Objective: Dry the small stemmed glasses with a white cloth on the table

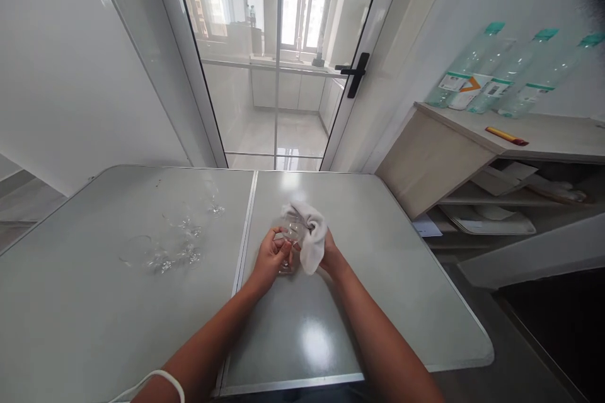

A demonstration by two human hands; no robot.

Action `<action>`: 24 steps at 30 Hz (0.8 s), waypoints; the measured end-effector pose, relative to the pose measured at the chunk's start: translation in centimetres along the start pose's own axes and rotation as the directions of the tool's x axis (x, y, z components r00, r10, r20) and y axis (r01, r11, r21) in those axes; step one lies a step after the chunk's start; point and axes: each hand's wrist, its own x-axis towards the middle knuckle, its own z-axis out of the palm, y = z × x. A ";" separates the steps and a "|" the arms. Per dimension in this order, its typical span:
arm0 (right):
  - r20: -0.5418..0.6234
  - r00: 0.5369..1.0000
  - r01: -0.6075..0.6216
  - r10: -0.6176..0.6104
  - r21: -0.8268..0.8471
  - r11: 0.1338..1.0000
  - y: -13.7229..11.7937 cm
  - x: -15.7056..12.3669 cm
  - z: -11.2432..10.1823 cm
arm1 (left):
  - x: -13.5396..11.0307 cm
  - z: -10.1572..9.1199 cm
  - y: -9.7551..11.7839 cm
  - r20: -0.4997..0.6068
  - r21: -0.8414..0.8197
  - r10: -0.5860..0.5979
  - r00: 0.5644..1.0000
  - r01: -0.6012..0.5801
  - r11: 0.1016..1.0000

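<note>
In front of me, over the right half of the table, my left hand [273, 256] pinches a small clear stemmed glass [293, 231] by its bowl and stem. A crumpled white cloth [312, 245] is gripped in my right hand [331, 255] and lies against the glass's rim and right side. Most of the right hand's fingers are hidden behind the cloth. Whether the glass's foot rests on the table I cannot tell.
Several clear stemmed glasses [189, 233] are grouped on the left half of the table [94, 315]. A metal seam [246, 227] divides the tabletop. At right, a wooden shelf [454, 129] carries plastic bottles [496, 79] and a yellow-red stick [505, 136]. A glass door [265, 88] stands beyond.
</note>
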 end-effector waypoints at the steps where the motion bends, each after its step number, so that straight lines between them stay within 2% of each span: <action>1: 0.026 1.000 0.000 -0.001 0.030 1.000 0.3 -0.2 0.4 | -0.1 0.1 -0.1 0.013 -0.019 -0.025 1.000 0.025 0.999; 3: 0.083 0.996 -0.030 0.022 0.096 0.995 0.4 -0.4 0.8 | -0.3 0.3 -0.1 0.069 -0.065 -0.113 0.991 0.117 0.991; 5: 0.170 0.981 -0.111 0.089 0.126 0.986 0.1 -0.5 0.8 | -0.5 0.6 0.0 0.161 -0.098 -0.236 0.958 0.254 0.962; 7: 0.224 0.967 -0.153 0.122 0.129 0.980 -0.1 -0.5 0.6 | -0.6 0.8 0.1 0.191 -0.075 -0.273 0.943 0.292 0.954; 8: 0.206 0.973 -0.132 0.104 0.128 0.983 -0.2 -0.4 0.6 | -0.6 0.7 0.1 0.154 -0.025 -0.231 0.961 0.238 0.971; 10: 0.102 0.994 -0.033 0.026 0.068 0.997 0.0 -0.2 0.6 | -0.7 0.5 0.1 0.023 0.205 -0.027 0.999 0.021 0.979; 11: 0.042 0.999 0.023 -0.023 -0.004 1.000 0.2 -0.1 0.7 | -0.7 0.2 0.0 -0.022 0.366 0.106 0.994 -0.091 0.926; 12: -0.008 0.997 0.070 -0.071 -0.089 0.994 0.5 0.0 0.8 | -0.8 0.0 -0.1 -0.029 0.523 0.227 0.974 -0.179 0.834; 14: -0.076 0.985 0.135 -0.155 -0.219 0.966 1.0 0.1 1.1 | -0.9 -0.4 -0.3 0.035 0.733 0.381 0.924 -0.283 0.619; 15: -0.108 0.978 0.152 -0.180 -0.230 0.961 1.1 0.2 1.1 | -1.0 -0.6 -0.4 0.067 0.783 0.419 0.905 -0.308 0.541; 17: -0.216 0.959 0.155 -0.185 -0.148 0.977 1.0 0.4 1.2 | -1.1 -0.6 -0.7 0.099 0.823 0.450 0.888 -0.327 0.464; 18: -0.288 0.943 0.150 -0.169 -0.089 0.985 0.7 0.5 1.2 | -1.2 -0.6 -0.8 0.110 0.829 0.450 0.886 -0.332 0.451; 20: -0.449 0.881 0.155 -0.149 -0.025 0.988 -0.3 0.7 1.2 | -1.4 -0.5 -1.0 0.139 0.829 0.447 0.884 -0.351 0.436; 22: -0.571 0.799 0.171 -0.188 -0.085 0.982 -1.3 0.8 1.2 | -1.6 -0.4 -1.1 0.202 0.808 0.449 0.870 -0.407 0.425; 24: -0.601 0.759 0.165 -0.252 -0.196 0.967 -1.7 0.7 1.3 | -1.8 -0.2 -1.1 0.253 0.763 0.444 0.860 -0.459 0.455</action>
